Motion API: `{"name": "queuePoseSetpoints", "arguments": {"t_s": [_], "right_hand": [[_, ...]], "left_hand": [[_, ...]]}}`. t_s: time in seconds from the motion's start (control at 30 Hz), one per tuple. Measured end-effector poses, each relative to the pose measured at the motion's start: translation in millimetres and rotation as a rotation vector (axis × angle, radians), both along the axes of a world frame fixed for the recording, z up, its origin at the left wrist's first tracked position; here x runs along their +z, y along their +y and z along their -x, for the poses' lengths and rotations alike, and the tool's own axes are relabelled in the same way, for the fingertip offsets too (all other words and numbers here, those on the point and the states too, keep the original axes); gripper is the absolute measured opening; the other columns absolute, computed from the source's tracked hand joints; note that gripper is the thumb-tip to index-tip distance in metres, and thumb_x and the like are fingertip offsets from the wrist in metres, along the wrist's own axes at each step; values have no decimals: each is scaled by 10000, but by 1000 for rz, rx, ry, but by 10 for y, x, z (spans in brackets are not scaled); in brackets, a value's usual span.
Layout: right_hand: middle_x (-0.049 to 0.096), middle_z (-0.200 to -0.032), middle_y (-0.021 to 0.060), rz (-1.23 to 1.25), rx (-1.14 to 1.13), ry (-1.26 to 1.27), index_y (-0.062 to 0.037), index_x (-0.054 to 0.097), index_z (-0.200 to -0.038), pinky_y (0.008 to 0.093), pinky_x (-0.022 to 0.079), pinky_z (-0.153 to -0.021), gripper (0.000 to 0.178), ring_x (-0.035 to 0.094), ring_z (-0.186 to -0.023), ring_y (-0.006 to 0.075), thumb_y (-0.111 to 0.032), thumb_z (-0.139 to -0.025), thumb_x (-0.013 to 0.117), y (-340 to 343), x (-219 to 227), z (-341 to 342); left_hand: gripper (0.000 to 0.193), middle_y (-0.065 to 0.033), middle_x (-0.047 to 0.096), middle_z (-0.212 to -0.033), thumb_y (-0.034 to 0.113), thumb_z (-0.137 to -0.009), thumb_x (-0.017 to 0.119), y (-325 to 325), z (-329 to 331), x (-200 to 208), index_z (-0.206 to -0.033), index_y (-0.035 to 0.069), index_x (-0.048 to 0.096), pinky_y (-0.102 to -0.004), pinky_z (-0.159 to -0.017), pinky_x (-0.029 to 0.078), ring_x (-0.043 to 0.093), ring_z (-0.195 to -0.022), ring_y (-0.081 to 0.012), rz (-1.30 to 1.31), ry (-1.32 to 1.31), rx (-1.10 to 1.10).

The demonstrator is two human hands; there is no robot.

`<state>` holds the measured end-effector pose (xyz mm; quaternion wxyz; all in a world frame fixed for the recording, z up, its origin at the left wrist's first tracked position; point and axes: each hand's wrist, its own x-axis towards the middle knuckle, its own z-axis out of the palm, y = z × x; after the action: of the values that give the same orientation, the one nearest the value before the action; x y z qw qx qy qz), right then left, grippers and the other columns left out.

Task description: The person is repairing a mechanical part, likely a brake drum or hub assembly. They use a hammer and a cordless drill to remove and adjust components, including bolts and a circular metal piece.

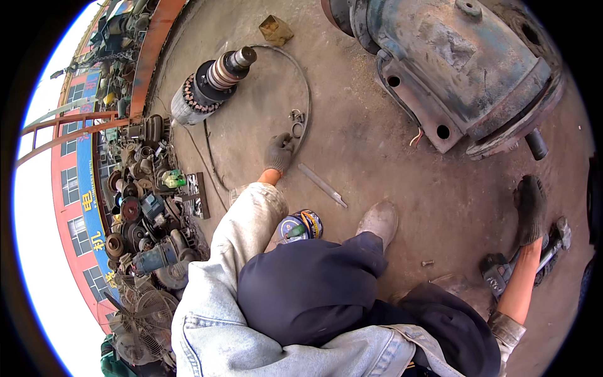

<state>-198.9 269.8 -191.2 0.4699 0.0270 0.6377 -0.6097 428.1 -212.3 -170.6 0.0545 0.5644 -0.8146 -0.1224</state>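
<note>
My left hand [278, 152], in a dark grey glove, is closed above the floor with its fingers curled. Next to it runs a black cable [308, 94], and just beyond lies a metal shackle-like piece with a ring [297, 129]. What the left fingers hold, if anything, is hidden. Out to the right hangs my gloved right hand [529, 207], its fingers loosely extended with no object visible in them. Below that hand lie a hammer [561, 234] and a black power tool [496, 271]. A flat grey metal bar [321, 185] rests on the floor near my left hand.
A large motor housing [465, 69] stands at the far right. Far left lies a rotor with a shaft [213, 85]. A round tin [308, 224] sits by my knee, a bolt [428, 262] near my feet. Heaped motor parts [135, 213] line the left.
</note>
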Motion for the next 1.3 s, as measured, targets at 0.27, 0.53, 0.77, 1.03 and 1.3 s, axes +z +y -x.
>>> {"name": "queuePoseSetpoints", "arguments": {"t_s": [0.27,0.53,0.77,1.03,1.3], "right_hand": [[664,-899,6,-78,83,47,-70,706,-1152,280,466,-639,228,593,-723,104,-294,-1129,676,-149,159,-570],[747,-1030,96,49,617,683,-21,724,-1299,360,596,-759,375,718,-867,210,-150,-963,830,-501,949,-1778],[796,-1113,186,271,610,980,-58,782,-1245,428,627,-786,381,796,-963,359,-162,-895,891,-701,1196,-2151],[793,-1072,203,42,735,717,-50,808,-1199,457,608,-847,326,780,-968,378,-299,-994,764,-406,1282,-1949],[822,-1165,194,2,191,378,-17,799,-1271,380,601,-898,397,788,-1022,243,-325,-1027,746,-391,941,-1550]], "left_hand": [[293,-228,788,-1036,236,-931,776,-282,-71,21,-1145,37,795,-498,-912,591,752,-1020,-451,-199,-265,337],[122,-67,718,-955,88,-993,720,1345,1503,816,-1107,44,718,-347,-712,542,680,-777,-185,-1174,960,399],[132,-66,745,-986,133,-1042,748,2372,2539,916,-1108,20,728,-317,-773,576,696,-840,-152,-1679,737,38],[223,-68,771,-1034,238,-1076,759,2558,2816,890,-1135,23,741,-301,-823,579,706,-925,-131,-1613,436,-200],[286,-113,775,-1228,180,-1176,596,1898,3229,1728,-1307,-42,719,-364,-1025,597,723,-1116,-181,-893,467,-595]]}}
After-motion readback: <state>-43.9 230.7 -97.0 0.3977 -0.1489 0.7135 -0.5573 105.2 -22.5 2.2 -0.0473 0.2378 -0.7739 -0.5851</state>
